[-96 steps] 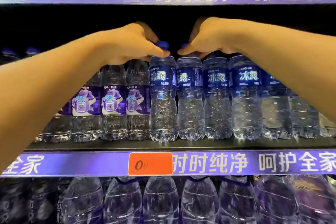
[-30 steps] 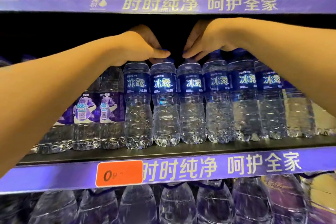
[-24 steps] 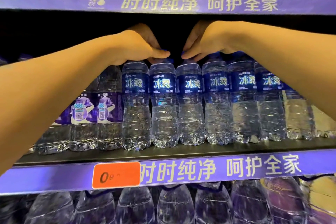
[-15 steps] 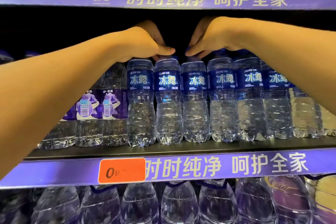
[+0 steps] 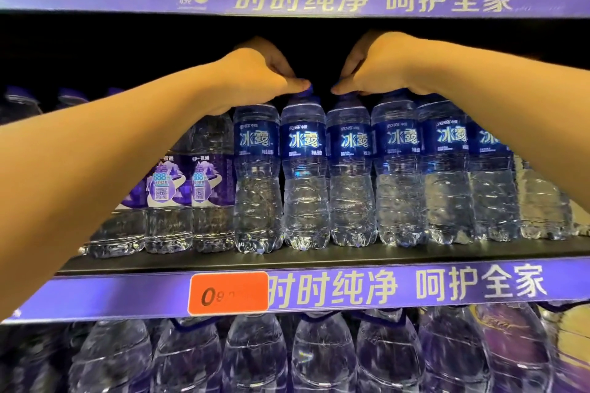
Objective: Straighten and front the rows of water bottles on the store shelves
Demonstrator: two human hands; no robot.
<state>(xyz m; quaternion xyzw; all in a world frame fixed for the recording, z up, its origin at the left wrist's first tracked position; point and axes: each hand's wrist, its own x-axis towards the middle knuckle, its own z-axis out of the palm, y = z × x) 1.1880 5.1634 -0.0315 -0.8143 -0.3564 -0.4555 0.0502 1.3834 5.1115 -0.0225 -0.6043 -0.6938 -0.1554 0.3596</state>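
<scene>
Two hands of ours reach into the middle shelf (image 5: pixel 319 260) from the head view — our left hand (image 5: pixel 255 76) pinches the blue cap of one blue-labelled bottle (image 5: pixel 305 175), thumb and curled fingers closed on it, and our right hand (image 5: pixel 380 67) pinches the cap of the next bottle (image 5: pixel 351 175) just beside it. Both stand upright in the front row, touching their neighbours, with purple-labelled bottles (image 5: pixel 191 188) to the left and an orange price tag (image 5: pixel 228 293) on the shelf edge below.

A third blue-label bottle (image 5: pixel 258 182) now stands under the left hand (image 5: pixel 255 73), where a purple-label bottle (image 5: pixel 212 188) stood; both hands grip caps as before.
</scene>
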